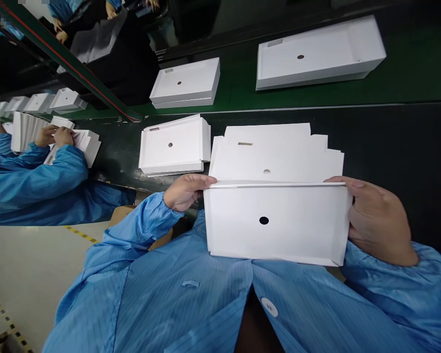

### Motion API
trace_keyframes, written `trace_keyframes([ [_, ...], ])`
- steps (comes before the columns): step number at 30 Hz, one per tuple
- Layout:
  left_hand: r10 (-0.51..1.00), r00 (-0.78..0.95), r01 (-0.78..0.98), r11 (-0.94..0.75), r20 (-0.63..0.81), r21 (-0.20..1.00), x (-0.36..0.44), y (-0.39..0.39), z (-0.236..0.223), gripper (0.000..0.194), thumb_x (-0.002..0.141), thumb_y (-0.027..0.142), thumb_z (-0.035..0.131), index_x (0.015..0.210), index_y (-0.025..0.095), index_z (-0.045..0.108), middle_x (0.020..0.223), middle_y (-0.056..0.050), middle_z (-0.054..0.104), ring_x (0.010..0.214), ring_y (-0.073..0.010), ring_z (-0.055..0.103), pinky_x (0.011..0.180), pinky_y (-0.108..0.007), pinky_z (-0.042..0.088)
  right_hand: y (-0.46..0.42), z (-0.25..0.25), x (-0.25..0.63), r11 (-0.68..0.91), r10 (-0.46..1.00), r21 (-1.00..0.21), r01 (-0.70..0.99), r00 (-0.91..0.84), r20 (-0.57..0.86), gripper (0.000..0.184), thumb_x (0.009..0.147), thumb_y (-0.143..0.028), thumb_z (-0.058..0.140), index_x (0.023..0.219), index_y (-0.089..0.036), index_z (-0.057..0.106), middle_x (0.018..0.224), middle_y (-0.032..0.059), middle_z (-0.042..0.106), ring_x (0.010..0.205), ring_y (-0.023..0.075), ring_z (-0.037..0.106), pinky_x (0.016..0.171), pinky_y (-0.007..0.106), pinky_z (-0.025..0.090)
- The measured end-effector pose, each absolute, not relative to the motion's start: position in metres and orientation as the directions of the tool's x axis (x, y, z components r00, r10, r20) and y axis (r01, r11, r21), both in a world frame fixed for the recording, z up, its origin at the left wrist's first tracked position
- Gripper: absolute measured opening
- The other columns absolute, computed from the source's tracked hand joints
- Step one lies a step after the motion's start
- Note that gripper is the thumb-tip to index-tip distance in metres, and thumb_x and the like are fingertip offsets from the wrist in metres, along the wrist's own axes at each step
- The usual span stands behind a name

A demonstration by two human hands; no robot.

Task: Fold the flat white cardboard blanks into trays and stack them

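Note:
A white cardboard tray point(235, 225) with one round dark hole is held upright in front of my chest, its inner side facing me. My left hand point(186, 191) pinches its upper left corner, thumb along the top edge. At the upper right corner my right hand point(378, 218) grips the tray, with the thumb on top and the other fingers partly hidden behind. Just beyond the tray lies a white cardboard blank point(294, 152) with stepped flaps, a slot and a round hole; the tray covers its near part. Left of that sits a small stack of folded white trays point(185, 144).
On the green strip behind stand another white tray stack point(194, 81) and a longer stack point(327, 51). A green post point(69, 66) slants across the upper left. Further left, a co-worker's hands point(61, 136) handle white cardboard. A black bin point(132, 59) stands behind.

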State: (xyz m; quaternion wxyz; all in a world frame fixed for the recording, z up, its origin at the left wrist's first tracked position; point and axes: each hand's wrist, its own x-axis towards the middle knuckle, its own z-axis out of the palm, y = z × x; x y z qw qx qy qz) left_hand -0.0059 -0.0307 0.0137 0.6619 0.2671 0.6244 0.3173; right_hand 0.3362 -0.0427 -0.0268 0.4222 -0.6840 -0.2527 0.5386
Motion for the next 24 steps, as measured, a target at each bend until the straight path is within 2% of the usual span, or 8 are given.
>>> trace_keyframes([
  [5, 0.802, 0.027, -0.168, 0.592, -0.596, 0.789, 0.005, -0.04, 0.016, 0.035, 0.057, 0.031, 0.096, 0.083, 0.014, 0.081, 0.074, -0.003, 0.075, 0.066, -0.0122, 0.065, 0.063, -0.024, 0.052, -0.042, -0.033, 0.339, -0.526, 0.792, -0.846, -0.083, 0.315, -0.523, 0.025, 0.068, -0.039, 0.057, 0.078, -0.023, 0.073, 0.069, 0.0008, 0.063, 0.058, 0.0163, 0.055, 0.045, 0.025, 0.038],
  [11, 0.787, 0.06, -0.332, 0.596, -0.614, 0.731, 0.013, -0.056, 0.009, 0.033, 0.053, 0.028, 0.098, 0.077, 0.015, 0.079, 0.073, -0.002, 0.075, 0.066, -0.0137, 0.068, 0.068, -0.028, 0.056, -0.041, -0.046, 0.346, -0.543, 0.792, -0.834, -0.098, 0.27, -0.548, 0.025, 0.068, -0.04, 0.054, 0.079, -0.023, 0.07, 0.069, -0.0001, 0.059, 0.057, 0.0161, 0.049, 0.046, 0.026, 0.035],
  [18, 0.775, -0.002, -0.396, 0.58, -0.632, 0.712, 0.016, -0.049, 0.006, 0.037, 0.061, 0.012, 0.082, 0.097, 0.018, 0.08, 0.086, -0.003, 0.078, 0.074, -0.0152, 0.07, 0.074, -0.029, 0.056, -0.041, -0.04, 0.344, -0.506, 0.818, -0.853, -0.127, 0.245, -0.521, 0.028, 0.065, -0.038, 0.055, 0.083, -0.023, 0.071, 0.073, 0.0008, 0.06, 0.059, 0.0159, 0.05, 0.047, 0.025, 0.036],
  [20, 0.776, -0.001, -0.373, 0.585, -0.631, 0.72, 0.016, -0.042, 0.007, 0.041, 0.06, 0.008, 0.078, 0.1, 0.018, 0.08, 0.084, -0.002, 0.077, 0.072, -0.014, 0.069, 0.071, -0.026, 0.055, -0.041, -0.039, 0.343, -0.503, 0.815, -0.849, -0.164, 0.236, -0.529, 0.033, 0.065, -0.038, 0.057, 0.089, -0.023, 0.072, 0.076, 0.0015, 0.063, 0.061, 0.0167, 0.052, 0.047, 0.025, 0.038],
  [24, 0.785, 0.095, -0.268, 0.612, -0.612, 0.744, 0.008, -0.03, 0.015, 0.058, 0.061, 0.006, 0.079, 0.117, 0.023, 0.077, 0.075, 0.003, 0.073, 0.065, -0.0096, 0.066, 0.065, -0.021, 0.053, -0.041, -0.039, 0.344, -0.447, 0.835, -0.875, -0.184, 0.265, -0.482, 0.044, 0.067, -0.034, 0.057, 0.106, -0.025, 0.074, 0.08, 0.0003, 0.064, 0.061, 0.0154, 0.051, 0.047, 0.024, 0.039],
])
